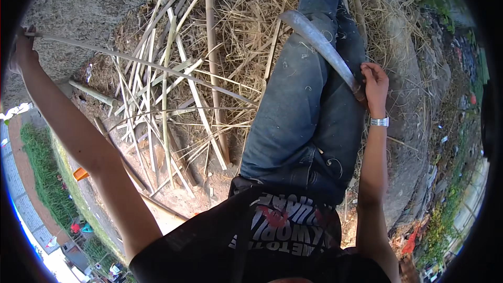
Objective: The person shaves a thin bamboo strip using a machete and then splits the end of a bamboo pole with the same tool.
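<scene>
At the far left, my left hand [23,55] is stretched out and closed on the end of a long, thin bamboo strip [157,66]. The strip runs right, over the pile, toward my leg. A curved knife [322,46] with a long grey blade lies across my jeans [285,110], its tip pointing away to the left. Its brown handle [359,93] lies beside my right hand [376,86] and is partly hidden near the wrist. The right fingers are bent together by my right leg; what they pinch, if anything, is too small to make out.
Split bamboo strips [181,81] lie crossed in a loose pile left of my legs. A thicker bamboo pole [214,52] stands out among them. Straw and shavings [246,15] cover the ground ahead. Large rock surfaces [78,10] flank both sides. An orange object [80,174] lies beyond my left arm.
</scene>
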The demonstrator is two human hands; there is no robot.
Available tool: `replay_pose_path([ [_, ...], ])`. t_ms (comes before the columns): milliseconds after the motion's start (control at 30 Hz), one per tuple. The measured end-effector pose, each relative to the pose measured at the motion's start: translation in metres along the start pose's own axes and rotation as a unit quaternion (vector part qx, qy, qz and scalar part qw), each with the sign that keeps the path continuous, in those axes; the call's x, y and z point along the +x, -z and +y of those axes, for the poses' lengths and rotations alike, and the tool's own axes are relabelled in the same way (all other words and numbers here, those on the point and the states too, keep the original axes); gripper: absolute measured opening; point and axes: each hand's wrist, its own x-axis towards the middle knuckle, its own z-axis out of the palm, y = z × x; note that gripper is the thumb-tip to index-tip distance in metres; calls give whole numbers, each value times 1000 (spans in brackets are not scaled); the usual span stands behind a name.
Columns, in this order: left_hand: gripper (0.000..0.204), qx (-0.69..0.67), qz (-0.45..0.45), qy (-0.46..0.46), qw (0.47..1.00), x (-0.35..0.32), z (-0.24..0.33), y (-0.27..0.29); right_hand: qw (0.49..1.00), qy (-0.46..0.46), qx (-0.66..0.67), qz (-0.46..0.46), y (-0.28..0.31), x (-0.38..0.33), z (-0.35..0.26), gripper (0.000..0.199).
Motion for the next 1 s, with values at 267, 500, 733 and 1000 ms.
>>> replay_pose_path([
  [267, 38, 279, 9, 100, 955, -50, -142, 221, 979, 197, -46, 12, -45, -47, -53, 17],
  [500, 70, 513, -48, 307, 800, -308, -254, 209, 965, 179, -188, 27, -11, -72, -53, 22],
  [733, 93, 491, -261, 312, 771, -525, -259, 133, 947, 233, -217, 42, -21, -102, -64, 42],
  [1000, 82, 452, -258, 126, 844, -579, -280, 67, 943, 307, -22, 129, -12, -113, -90, 34],
])
